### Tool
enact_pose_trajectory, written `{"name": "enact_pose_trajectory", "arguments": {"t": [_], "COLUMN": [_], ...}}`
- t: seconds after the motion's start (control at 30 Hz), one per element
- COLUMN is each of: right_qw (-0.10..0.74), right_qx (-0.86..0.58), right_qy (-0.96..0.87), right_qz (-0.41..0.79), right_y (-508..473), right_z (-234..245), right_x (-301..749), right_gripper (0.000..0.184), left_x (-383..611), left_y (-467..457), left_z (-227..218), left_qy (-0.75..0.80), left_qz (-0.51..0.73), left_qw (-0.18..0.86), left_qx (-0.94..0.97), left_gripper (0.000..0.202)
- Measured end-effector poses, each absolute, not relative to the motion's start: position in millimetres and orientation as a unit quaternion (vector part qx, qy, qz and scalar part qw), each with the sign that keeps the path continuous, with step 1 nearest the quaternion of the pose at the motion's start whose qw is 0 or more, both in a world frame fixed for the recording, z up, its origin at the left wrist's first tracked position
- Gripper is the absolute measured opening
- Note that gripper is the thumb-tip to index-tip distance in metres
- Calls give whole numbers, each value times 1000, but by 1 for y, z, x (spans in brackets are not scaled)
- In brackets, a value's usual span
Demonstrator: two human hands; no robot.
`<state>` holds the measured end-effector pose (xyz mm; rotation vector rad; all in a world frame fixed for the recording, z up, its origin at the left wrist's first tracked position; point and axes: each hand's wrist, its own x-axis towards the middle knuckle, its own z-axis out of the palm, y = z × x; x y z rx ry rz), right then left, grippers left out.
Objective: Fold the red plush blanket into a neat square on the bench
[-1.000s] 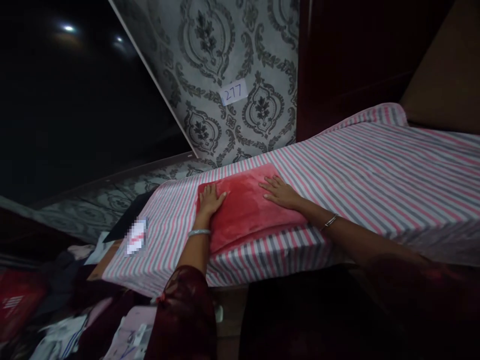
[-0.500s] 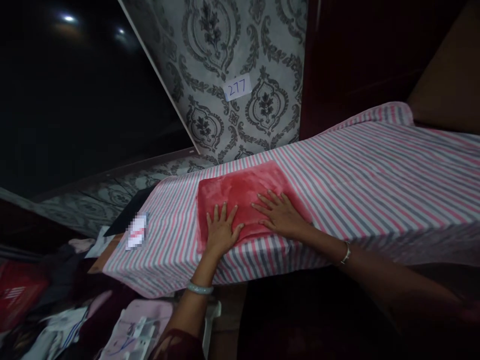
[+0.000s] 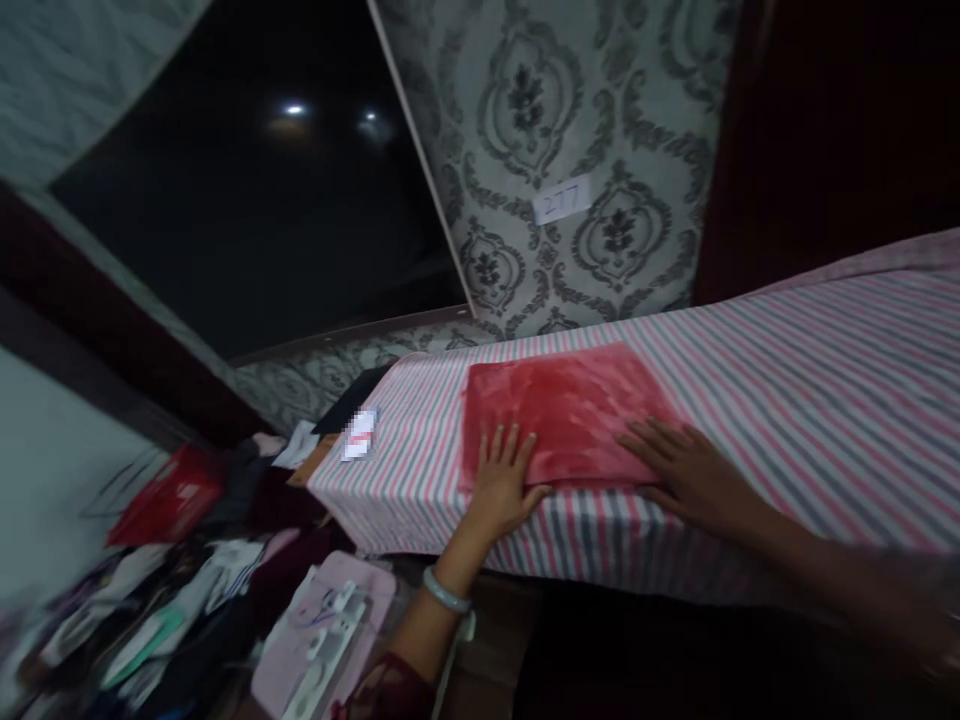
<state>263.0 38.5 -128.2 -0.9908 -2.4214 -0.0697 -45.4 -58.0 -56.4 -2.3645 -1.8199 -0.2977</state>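
Observation:
A red plush cloth [image 3: 562, 400] lies flat as a rectangle on a pink, grey and white striped cover [image 3: 810, 400]. My left hand [image 3: 504, 485] rests on its front left part, fingers spread and pointing away from me, thumb at the front edge. A pale bangle circles that wrist. My right hand [image 3: 686, 472] lies over the front right corner of the cloth, palm down, fingers stretched out and pointing left. Part of that corner is hidden beneath the hand. Neither hand grips anything.
A big dark screen [image 3: 300, 200] leans behind, beside patterned wallpaper bearing a paper label [image 3: 562, 199] marked 277. A small white and red item [image 3: 360, 436] lies on the cover's left end. Lower left are a pink stool [image 3: 330, 620], piled clothes [image 3: 172, 620] and a red bag [image 3: 169, 495].
The view has turned left, so everything sits further right. My right hand has slid from the cloth's middle to its front right corner. My left hand has drawn slightly toward the front edge.

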Motion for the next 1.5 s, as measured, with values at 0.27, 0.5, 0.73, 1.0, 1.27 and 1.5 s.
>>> {"name": "enact_pose_trajectory", "arguments": {"t": [0.27,0.5,0.73,1.0,1.27,1.5], "right_qw": [327,299,314,346,340,367], "right_qx": [-394,-385,-421,-422,-445,-453], "right_qy": [-858,-868,-849,-837,-828,-812], "right_qz": [-31,-96,-62,-46,-29,-37], "right_y": [50,46,52,49,44,43], "right_z": [-163,-153,-134,-132,-141,-141], "right_x": [286,285,285,287,284,286], "right_gripper": [92,75,64,56,62,52], "left_x": [-9,-1,33,75,69,81], "left_y": [-47,-47,-33,-18,-17,-20], "left_z": [-75,-77,-68,-82,-85,-77], "left_qy": [-525,-544,-524,-571,-563,-544], "left_qz": [-113,-107,-119,-81,-95,-92], "left_qw": [104,140,187,262,256,269], "left_qx": [-837,-821,-822,-774,-780,-790], "left_gripper": [70,65,78,57,50,59]}}
